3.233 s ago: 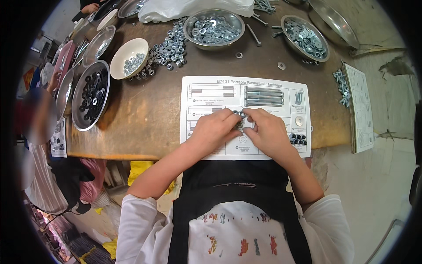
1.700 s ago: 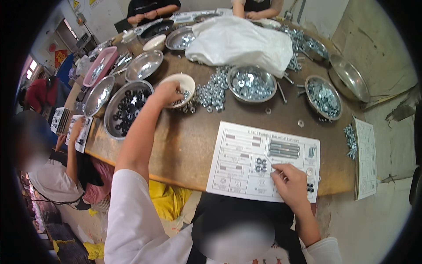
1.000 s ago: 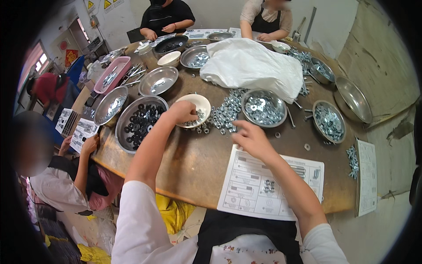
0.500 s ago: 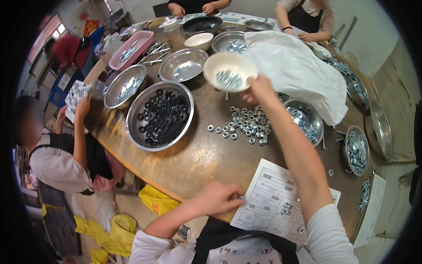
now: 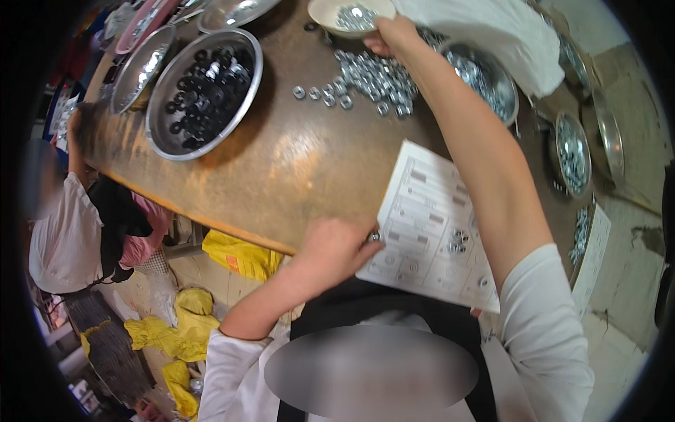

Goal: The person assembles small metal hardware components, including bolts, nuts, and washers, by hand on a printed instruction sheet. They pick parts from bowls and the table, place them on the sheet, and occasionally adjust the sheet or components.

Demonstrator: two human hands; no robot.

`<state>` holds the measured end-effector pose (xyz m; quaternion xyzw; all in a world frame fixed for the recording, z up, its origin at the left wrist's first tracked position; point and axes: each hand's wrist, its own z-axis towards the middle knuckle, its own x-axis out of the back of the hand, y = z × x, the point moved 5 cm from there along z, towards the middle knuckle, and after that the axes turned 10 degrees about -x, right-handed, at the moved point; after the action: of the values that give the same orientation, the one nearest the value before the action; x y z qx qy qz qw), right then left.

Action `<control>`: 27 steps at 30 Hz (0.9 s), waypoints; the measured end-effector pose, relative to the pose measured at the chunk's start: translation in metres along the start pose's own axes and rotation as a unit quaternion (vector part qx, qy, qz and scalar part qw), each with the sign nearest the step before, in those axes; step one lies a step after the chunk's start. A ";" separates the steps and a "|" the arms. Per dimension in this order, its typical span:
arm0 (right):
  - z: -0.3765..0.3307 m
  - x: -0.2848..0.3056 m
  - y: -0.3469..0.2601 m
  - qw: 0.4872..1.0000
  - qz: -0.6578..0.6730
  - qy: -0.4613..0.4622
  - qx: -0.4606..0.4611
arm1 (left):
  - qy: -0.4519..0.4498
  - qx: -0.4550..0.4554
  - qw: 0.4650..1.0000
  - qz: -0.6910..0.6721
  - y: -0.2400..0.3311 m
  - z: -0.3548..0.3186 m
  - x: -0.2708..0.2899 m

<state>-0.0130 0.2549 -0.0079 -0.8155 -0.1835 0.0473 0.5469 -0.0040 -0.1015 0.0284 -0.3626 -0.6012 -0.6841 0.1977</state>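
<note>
My right hand [image 5: 392, 35] reaches far across the table and grips the rim of a cream bowl [image 5: 320, 15], which holds small shiny metal pieces. The bowl is partly cut off by the upper edge. Just this side of it lies a loose pile of metal nuts [image 5: 380, 79], with a few strays to its left. My left hand [image 5: 336, 247] is closed at the left edge of a printed sheet [image 5: 422, 186], pinching a small metal nut [image 5: 375, 237]. Several more nuts [image 5: 458, 240] lie grouped on the sheet, and a single one [image 5: 483, 282] sits near its lower right.
A steel bowl of black washers [image 5: 211, 88] stands left of the nuts. Steel bowls of metal parts [image 5: 485, 77], [image 5: 573, 155] stand on the right, by a white plastic sack [image 5: 485, 35]. At the left another person [image 5: 70, 232] sits. Yellow bags [image 5: 242, 254] lie below the table edge.
The view has tilted down, so the table's things sit higher in the picture. My right hand still grips the cream bowl; my left hand stays at the sheet's left edge.
</note>
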 end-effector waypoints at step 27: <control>-0.170 0.370 0.028 0.953 -0.083 0.232 0.175 | 0.161 0.130 0.975 -0.082 -0.026 0.033 0.002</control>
<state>0.3842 0.2269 0.0796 -0.6778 -0.1074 -0.1568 0.7103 -0.0149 -0.0643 0.0125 -0.1684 -0.6731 -0.6631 0.2809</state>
